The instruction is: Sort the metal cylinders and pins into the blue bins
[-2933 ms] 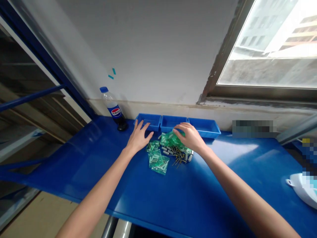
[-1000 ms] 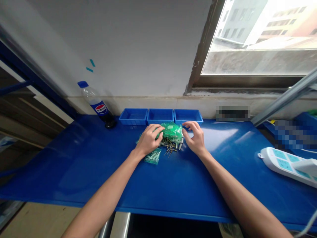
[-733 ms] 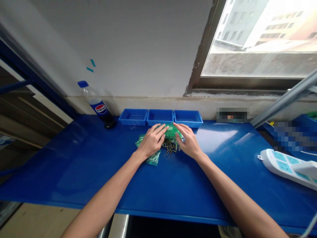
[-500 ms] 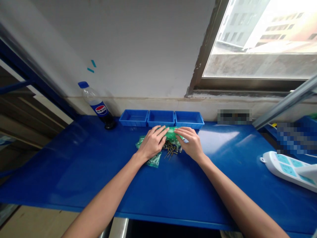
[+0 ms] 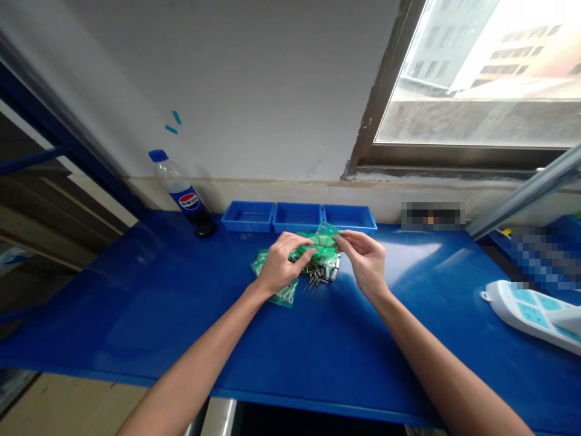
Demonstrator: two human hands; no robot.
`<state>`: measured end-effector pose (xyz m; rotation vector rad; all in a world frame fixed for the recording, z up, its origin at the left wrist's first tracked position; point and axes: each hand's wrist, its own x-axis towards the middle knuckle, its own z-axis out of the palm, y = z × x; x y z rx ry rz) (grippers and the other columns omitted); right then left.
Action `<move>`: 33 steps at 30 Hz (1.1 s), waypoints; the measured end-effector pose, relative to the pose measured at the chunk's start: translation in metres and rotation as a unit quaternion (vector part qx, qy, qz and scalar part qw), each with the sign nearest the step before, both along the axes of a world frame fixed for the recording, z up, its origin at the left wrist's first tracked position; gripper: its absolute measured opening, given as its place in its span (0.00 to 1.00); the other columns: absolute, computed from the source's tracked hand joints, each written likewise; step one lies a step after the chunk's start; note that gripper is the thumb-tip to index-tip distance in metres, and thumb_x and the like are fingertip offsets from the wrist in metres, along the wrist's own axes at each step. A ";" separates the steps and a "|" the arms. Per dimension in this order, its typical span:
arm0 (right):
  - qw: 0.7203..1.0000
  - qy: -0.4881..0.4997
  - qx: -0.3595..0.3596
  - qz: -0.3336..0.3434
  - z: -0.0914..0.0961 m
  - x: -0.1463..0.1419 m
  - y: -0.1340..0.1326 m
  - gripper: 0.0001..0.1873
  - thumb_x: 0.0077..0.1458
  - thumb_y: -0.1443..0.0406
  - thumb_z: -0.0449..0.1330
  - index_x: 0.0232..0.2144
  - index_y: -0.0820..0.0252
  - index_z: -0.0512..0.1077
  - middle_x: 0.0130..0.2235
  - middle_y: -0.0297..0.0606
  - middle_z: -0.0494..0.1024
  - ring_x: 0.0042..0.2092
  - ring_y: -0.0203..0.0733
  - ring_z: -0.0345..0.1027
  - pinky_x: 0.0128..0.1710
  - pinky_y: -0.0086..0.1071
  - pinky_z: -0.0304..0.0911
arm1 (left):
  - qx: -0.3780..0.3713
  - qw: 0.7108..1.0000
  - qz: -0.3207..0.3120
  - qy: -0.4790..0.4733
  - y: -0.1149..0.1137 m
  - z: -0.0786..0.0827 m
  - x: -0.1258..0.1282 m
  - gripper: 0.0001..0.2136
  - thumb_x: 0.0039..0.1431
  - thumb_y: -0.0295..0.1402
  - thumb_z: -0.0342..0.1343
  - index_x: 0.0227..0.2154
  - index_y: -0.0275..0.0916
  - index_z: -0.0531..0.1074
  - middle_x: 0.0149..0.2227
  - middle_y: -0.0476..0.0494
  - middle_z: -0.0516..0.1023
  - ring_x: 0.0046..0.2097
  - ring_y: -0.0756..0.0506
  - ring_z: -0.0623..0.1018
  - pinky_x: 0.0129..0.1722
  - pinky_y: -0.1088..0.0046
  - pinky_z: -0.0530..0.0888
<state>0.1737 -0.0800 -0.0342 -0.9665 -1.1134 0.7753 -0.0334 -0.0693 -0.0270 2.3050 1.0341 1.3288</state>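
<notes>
A green plastic bag [image 5: 324,235] is stretched between my two hands, just in front of the blue bins. My right hand [image 5: 365,257] pinches its right edge between thumb and fingers. My left hand [image 5: 284,261] grips its left side, thumb pointing inward. Loose brass-coloured screws [image 5: 315,275] lie in a pile on the table below the bag. Beside them are silvery metal pieces [image 5: 334,269], partly covered by the bag. Another green bag [image 5: 285,295] with pale pieces inside lies flat under my left wrist, partly hidden by it.
Three blue bins [image 5: 297,218] stand in a row along the wall on the blue table [image 5: 181,315]. A cola bottle [image 5: 186,197] is at the back left. A white power strip [image 5: 531,315] lies at the right, near a slanting metal post [image 5: 521,188].
My right hand has moved a little right and turned, lifting the bag's edge. The bag now stands higher and more spread, and more of the metal pieces show. The view has shifted slightly.
</notes>
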 end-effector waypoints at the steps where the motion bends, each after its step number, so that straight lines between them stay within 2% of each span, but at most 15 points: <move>1: 1.000 0.010 -0.011 0.018 0.000 0.000 0.000 0.11 0.52 0.59 0.74 0.36 0.57 0.82 0.32 0.37 0.85 0.30 0.43 0.78 0.32 0.38 0.76 | -0.019 1.000 -0.008 -0.010 -0.002 0.002 0.001 0.10 0.69 0.39 0.58 0.37 0.38 0.79 0.38 0.43 0.83 0.42 0.44 0.79 0.47 0.64 0.76; 4: 0.998 0.021 -0.029 0.048 -0.001 0.000 0.001 0.12 0.51 0.59 0.74 0.36 0.57 0.81 0.32 0.37 0.85 0.30 0.41 0.78 0.31 0.36 0.76 | -0.104 0.994 -0.029 -0.031 -0.005 0.004 0.002 0.17 0.70 0.40 0.57 0.26 0.38 0.75 0.29 0.46 0.79 0.33 0.47 0.76 0.38 0.68 0.72; 10: 0.996 -0.016 -0.048 0.069 -0.003 -0.003 -0.002 0.17 0.52 0.54 0.73 0.39 0.57 0.79 0.33 0.38 0.85 0.31 0.43 0.79 0.33 0.38 0.77 | -0.252 0.958 -0.074 -0.112 -0.002 0.007 -0.004 0.18 0.68 0.44 0.57 0.26 0.37 0.76 0.25 0.47 0.76 0.28 0.48 0.74 0.30 0.72 0.69; 12: 0.998 -0.030 -0.039 0.050 -0.003 -0.002 -0.003 0.16 0.56 0.53 0.71 0.40 0.57 0.79 0.33 0.39 0.85 0.32 0.43 0.79 0.35 0.38 0.76 | -0.275 0.946 -0.072 -0.156 0.004 0.006 -0.008 0.18 0.67 0.45 0.58 0.27 0.36 0.76 0.24 0.47 0.76 0.27 0.49 0.73 0.29 0.73 0.68; 14: 0.998 -0.041 -0.033 0.028 -0.002 0.000 -0.003 0.15 0.58 0.53 0.69 0.38 0.58 0.79 0.32 0.39 0.84 0.31 0.42 0.78 0.33 0.36 0.74 | -0.274 0.935 -0.043 -0.220 0.013 0.004 -0.013 0.18 0.65 0.45 0.60 0.27 0.36 0.77 0.24 0.47 0.76 0.27 0.49 0.73 0.30 0.73 0.70; 18: 0.998 -0.058 -0.036 0.010 -0.001 0.003 -0.002 0.15 0.58 0.52 0.68 0.34 0.58 0.78 0.29 0.38 0.82 0.28 0.41 0.74 0.30 0.35 0.71 | -0.270 0.880 0.046 -0.389 0.034 -0.002 -0.028 0.16 0.61 0.47 0.64 0.33 0.37 0.79 0.32 0.44 0.81 0.28 0.52 0.75 0.30 0.75 0.70; 20: 0.997 -0.060 -0.037 0.008 -0.003 0.003 -0.002 0.16 0.58 0.52 0.68 0.34 0.59 0.78 0.29 0.38 0.82 0.28 0.40 0.73 0.30 0.35 0.70 | -0.278 0.859 0.066 -0.425 0.041 -0.005 -0.036 0.18 0.60 0.48 0.64 0.42 0.37 0.80 0.37 0.43 0.83 0.29 0.53 0.76 0.30 0.76 0.71; 22: 0.997 -0.072 -0.038 0.007 -0.006 0.003 -0.003 0.15 0.59 0.53 0.67 0.35 0.59 0.79 0.30 0.39 0.82 0.29 0.41 0.74 0.31 0.35 0.71 | -0.295 0.853 0.076 -0.423 0.044 -0.008 -0.041 0.22 0.60 0.48 0.64 0.50 0.37 0.79 0.39 0.41 0.84 0.28 0.53 0.76 0.29 0.77 0.71; 25: 0.990 -0.140 -0.009 -0.015 -0.009 0.004 -0.004 0.12 0.61 0.55 0.66 0.37 0.58 0.79 0.33 0.40 0.83 0.33 0.43 0.76 0.36 0.38 0.72 | -0.296 0.876 0.090 -0.369 0.042 -0.010 -0.042 0.20 0.62 0.46 0.63 0.47 0.35 0.80 0.38 0.40 0.84 0.27 0.52 0.76 0.28 0.76 0.71; 29: 0.951 -0.297 0.081 -0.040 0.003 0.006 0.005 0.08 0.63 0.61 0.62 0.39 0.56 0.80 0.37 0.40 0.84 0.38 0.45 0.76 0.41 0.39 0.70 | -0.227 0.945 0.085 -0.221 0.032 -0.010 -0.032 0.14 0.67 0.42 0.57 0.39 0.37 0.82 0.34 0.42 0.85 0.33 0.46 0.81 0.35 0.71 0.76; 31: 0.932 -0.351 0.087 -0.008 0.017 0.006 0.016 0.09 0.63 0.63 0.61 0.39 0.57 0.81 0.37 0.40 0.85 0.38 0.45 0.77 0.41 0.38 0.70 | -0.164 0.974 0.087 -0.132 0.027 -0.009 -0.027 0.12 0.68 0.38 0.56 0.38 0.39 0.82 0.37 0.42 0.86 0.39 0.43 0.83 0.42 0.67 0.78; 33: 0.906 -0.413 0.057 0.070 0.034 0.007 0.031 0.09 0.61 0.64 0.61 0.40 0.56 0.82 0.37 0.38 0.85 0.38 0.44 0.79 0.40 0.36 0.69 | -0.097 0.990 0.086 -0.048 0.023 -0.009 -0.024 0.10 0.67 0.34 0.56 0.39 0.40 0.82 0.41 0.42 0.86 0.45 0.41 0.83 0.49 0.61 0.78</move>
